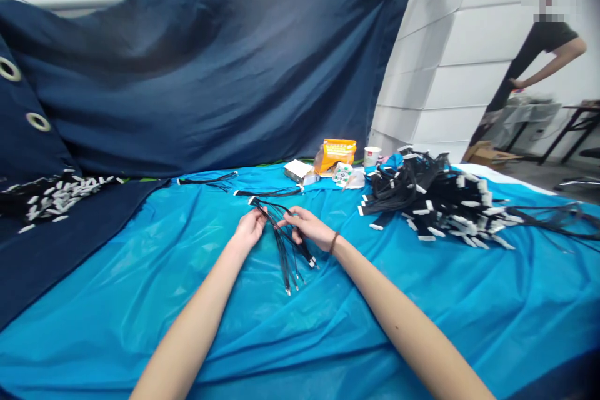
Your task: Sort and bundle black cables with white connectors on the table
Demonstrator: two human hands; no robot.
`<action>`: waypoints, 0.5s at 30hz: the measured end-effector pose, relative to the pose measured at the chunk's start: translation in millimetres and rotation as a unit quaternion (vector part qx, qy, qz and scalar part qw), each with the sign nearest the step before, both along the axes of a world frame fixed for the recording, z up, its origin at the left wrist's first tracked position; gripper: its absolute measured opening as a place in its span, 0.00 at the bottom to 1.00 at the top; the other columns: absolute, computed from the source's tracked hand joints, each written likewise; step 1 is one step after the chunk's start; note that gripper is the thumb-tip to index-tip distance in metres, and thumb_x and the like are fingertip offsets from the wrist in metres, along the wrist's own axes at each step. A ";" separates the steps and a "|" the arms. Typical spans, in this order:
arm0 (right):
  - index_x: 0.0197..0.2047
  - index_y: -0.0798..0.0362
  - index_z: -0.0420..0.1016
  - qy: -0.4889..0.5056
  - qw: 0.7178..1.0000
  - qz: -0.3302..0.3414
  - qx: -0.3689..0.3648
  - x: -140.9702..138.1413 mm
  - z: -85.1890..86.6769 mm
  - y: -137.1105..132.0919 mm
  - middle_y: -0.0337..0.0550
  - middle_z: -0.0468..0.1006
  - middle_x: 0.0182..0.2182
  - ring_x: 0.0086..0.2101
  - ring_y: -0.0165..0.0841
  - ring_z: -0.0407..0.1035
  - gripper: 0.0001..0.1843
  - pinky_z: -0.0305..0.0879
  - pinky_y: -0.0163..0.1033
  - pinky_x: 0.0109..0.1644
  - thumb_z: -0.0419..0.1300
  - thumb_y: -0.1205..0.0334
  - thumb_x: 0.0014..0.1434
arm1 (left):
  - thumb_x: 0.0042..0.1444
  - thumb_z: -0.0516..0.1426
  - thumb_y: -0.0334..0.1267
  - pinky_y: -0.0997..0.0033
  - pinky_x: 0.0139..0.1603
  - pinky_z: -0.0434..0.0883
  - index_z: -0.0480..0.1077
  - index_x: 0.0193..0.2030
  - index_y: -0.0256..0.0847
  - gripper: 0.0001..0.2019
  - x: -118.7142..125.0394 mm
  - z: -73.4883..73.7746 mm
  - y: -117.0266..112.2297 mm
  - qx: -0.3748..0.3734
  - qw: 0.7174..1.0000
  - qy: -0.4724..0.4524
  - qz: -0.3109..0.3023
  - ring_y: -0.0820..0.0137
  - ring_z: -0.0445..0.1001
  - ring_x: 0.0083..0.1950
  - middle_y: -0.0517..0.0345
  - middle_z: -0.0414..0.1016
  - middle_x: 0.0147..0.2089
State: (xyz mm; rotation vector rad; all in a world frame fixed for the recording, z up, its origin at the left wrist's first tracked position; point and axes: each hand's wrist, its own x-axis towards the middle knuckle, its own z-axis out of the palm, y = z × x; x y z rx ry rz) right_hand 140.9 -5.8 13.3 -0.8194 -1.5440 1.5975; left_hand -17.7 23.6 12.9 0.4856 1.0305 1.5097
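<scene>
Cable harness [283, 256] is hanging between both hands over the middle of the bench, its white connector end pointing away and its loose wire tips trailing toward the near side. The left hand [250, 229] is closing thumb and fingers on it just below that connector. The right hand [308, 229] is touching the wires with its fingers partly bent; whether it is gripping them firmly, I cannot tell.

Open blue sheet [117, 300] is stretching left and in front of the hands. On the right, a heap of black cables [435, 200] is bounding that room, sitting well apart from the right hand. On the far left, dark cloth [79, 244] is bordering the sheet and bearing another cable pile [60, 194]. Along the back edge, two harnesses [269, 192] are lying flat, and a small box [299, 170], an orange bag [340, 153], a white-and-green packet [344, 174] and a paper cup [372, 156] are standing or lying near the heap.

The sheet is wrinkling and shining in places. Behind it, a navy curtain [225, 75] is hanging in folds; to its right, white boxes [473, 84] are rising in a stack. Beyond them, a person in dark clothes [520, 59] is standing near another table [581, 109].
</scene>
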 end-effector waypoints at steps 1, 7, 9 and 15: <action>0.34 0.53 0.58 -0.002 1.000 0.009 0.011 -0.1 1.1 -1.4 0.41 0.76 0.32 0.12 0.19 0.59 0.13 0.53 0.26 0.14 0.56 0.54 0.54 | 0.52 0.48 0.20 0.85 0.25 0.67 0.62 0.23 0.36 0.11 0.3 -0.4 -0.4 0.004 1.000 0.004 0.002 0.82 0.65 0.20 0.61 0.64 0.21; 0.38 0.56 0.64 -0.039 0.995 0.078 0.049 0.1 3.0 -7.2 0.38 0.76 0.23 0.13 0.19 0.56 0.19 0.51 0.26 0.16 0.62 0.54 0.47 | 0.43 0.60 0.46 0.83 0.14 0.52 0.68 0.31 0.36 0.15 -4.7 -6.1 -4.4 0.071 0.993 0.091 0.023 0.84 0.55 0.15 0.67 0.60 0.18; 0.35 0.57 0.66 -0.053 0.993 0.088 0.049 0.2 2.0 -7.5 0.38 0.75 0.22 0.13 0.19 0.55 0.17 0.49 0.26 0.15 0.62 0.53 0.47 | 0.41 0.58 0.54 0.82 0.14 0.47 0.69 0.33 0.36 0.22 -7.3 -8.0 -4.6 0.092 0.983 0.150 0.059 0.84 0.51 0.14 0.69 0.56 0.16; 0.32 0.58 0.69 -0.075 0.990 0.104 0.059 1.3 1.0 -7.1 0.38 0.74 0.22 0.14 0.18 0.54 0.16 0.46 0.26 0.16 0.61 0.53 0.47 | 0.43 0.55 0.57 0.79 0.19 0.54 0.71 0.33 0.34 0.25 -10.5 -7.4 -3.4 0.139 0.950 0.251 0.127 0.79 0.57 0.18 0.64 0.62 0.19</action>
